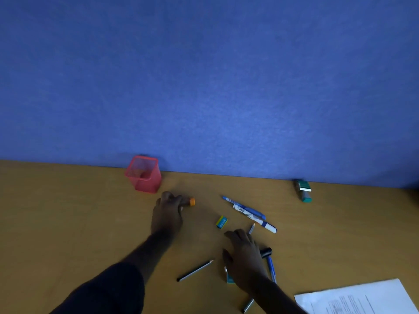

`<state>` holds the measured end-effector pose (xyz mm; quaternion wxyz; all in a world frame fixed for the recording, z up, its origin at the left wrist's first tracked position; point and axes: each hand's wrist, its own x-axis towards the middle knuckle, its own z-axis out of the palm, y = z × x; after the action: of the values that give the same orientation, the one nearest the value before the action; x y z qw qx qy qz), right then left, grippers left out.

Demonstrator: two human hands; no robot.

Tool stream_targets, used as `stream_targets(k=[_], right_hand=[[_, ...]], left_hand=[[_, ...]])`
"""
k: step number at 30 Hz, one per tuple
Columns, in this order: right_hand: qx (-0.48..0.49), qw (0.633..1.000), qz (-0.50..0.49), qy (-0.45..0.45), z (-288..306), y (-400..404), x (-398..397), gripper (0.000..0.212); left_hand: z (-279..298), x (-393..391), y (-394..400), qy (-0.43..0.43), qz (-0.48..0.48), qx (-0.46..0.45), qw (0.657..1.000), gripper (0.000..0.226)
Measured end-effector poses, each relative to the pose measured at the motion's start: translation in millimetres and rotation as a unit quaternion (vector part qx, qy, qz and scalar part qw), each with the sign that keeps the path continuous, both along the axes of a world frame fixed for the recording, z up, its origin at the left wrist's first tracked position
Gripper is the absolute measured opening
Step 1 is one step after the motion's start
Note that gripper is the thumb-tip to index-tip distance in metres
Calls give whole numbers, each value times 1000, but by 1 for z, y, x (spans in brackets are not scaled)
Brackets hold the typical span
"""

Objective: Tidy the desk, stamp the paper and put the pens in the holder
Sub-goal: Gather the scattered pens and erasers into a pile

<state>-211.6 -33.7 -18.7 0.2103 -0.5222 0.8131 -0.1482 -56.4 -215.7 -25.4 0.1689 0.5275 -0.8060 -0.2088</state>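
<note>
A red mesh pen holder stands upright at the back of the desk against the partition. Just in front of it, my left hand is closed around a marker with an orange cap that pokes out to the right. My right hand lies palm down over several pens, covering a black-capped marker and a blue pen. More blue and white pens lie further back. A pencil lies to the left of my right hand. A printed paper sits at the bottom right.
A green and grey stamp rests by the partition at the right. A small yellow and blue eraser lies mid-desk. A teal object peeks from under my right wrist. Another dark pen lies at the bottom edge. The blue partition bounds the desk.
</note>
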Motion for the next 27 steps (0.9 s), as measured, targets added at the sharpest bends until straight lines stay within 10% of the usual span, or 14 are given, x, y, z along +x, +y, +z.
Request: stream_targets(k=[11,27], right_hand=[[-13,997,-82,3,1,-30,-53,59],[-41,994,100,6,-14,-85,10,31]], left_hand=[[-12,-11,-22,108,6,50,993,50],[-31,85,29,-167,-114,-57,978,82]])
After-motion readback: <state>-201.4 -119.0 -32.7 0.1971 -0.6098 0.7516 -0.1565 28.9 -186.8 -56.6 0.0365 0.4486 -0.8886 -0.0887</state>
